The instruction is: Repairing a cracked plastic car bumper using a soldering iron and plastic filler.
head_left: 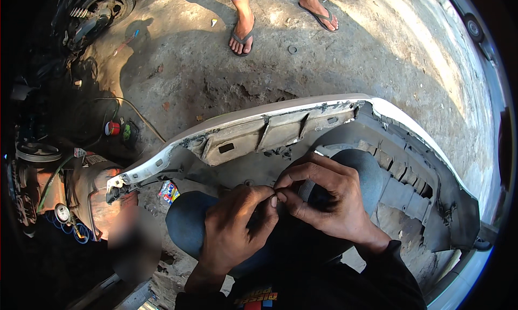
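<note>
My left hand (237, 226) and my right hand (334, 199) meet in front of my knees, thumb and fingertips pinched together. A tiny dark thing (275, 193) shows between the fingertips, too small to name. Inside the curl of my right fingers a grey, finely textured patch (306, 191) is visible; I cannot tell whether it is held. A white car bumper (253, 109) curves around my knees, its worn inner side toward me. Ribs and a rectangular hole mark its inner panel. My hands are above it, apart from its edge.
Another person's sandalled foot (242, 37) is beyond the bumper. An orange-brown tank (100, 194) with a pressure gauge (63, 213) stands left, near a hose (137, 113) and a red can (112, 128). A motorcycle wheel (110, 7) is far left. A colourful packet (169, 192) lies beside my left knee.
</note>
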A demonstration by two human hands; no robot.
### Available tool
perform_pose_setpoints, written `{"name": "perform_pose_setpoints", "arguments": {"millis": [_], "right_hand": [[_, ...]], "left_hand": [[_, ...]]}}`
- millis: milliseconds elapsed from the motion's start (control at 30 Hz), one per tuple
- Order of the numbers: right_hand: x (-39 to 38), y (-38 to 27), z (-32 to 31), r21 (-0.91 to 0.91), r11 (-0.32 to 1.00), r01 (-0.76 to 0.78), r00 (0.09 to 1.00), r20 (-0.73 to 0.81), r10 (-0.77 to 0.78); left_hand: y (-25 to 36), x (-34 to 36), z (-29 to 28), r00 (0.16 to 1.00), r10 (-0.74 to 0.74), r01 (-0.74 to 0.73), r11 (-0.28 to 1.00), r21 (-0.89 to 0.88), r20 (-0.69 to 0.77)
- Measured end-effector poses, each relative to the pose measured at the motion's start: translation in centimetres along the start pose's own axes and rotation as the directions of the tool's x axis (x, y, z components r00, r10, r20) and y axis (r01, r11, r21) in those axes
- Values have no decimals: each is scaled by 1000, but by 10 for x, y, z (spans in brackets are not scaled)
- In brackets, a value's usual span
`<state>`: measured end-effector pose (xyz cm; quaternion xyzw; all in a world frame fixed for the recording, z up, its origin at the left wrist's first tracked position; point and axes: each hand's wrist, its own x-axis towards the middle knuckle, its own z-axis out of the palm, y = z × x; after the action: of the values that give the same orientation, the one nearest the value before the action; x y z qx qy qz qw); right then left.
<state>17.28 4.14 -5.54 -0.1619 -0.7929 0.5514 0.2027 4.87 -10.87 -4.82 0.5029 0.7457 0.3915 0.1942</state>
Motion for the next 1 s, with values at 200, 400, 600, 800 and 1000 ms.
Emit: {"name": "perform_pose_setpoints", "arguments": {"millis": [200, 400, 600, 800, 1000], "right_hand": [[-1, 3, -2, 70, 995, -73, 996, -46, 76], [0, 2, -3, 164, 982, -96, 995, 24, 94], [-3, -1, -2, 64, 996, -67, 998, 23, 66], [-3, 2, -5, 43, 999, 23, 999, 34, -24], [0, -2, -2, 159, 986, -47, 995, -76, 60]], "left_hand": [[11, 5, 10, 992, -93, 62, 954, -292, -91], [5, -6, 16, 981, -143, 98, 949, -299, -133], [7, -5, 14, 989, -85, 66, 985, -157, -117], [6, -5, 13, 983, -181, 155, 920, -359, -39], [8, -2, 15, 970, -233, 171, 853, -493, -67]]}}
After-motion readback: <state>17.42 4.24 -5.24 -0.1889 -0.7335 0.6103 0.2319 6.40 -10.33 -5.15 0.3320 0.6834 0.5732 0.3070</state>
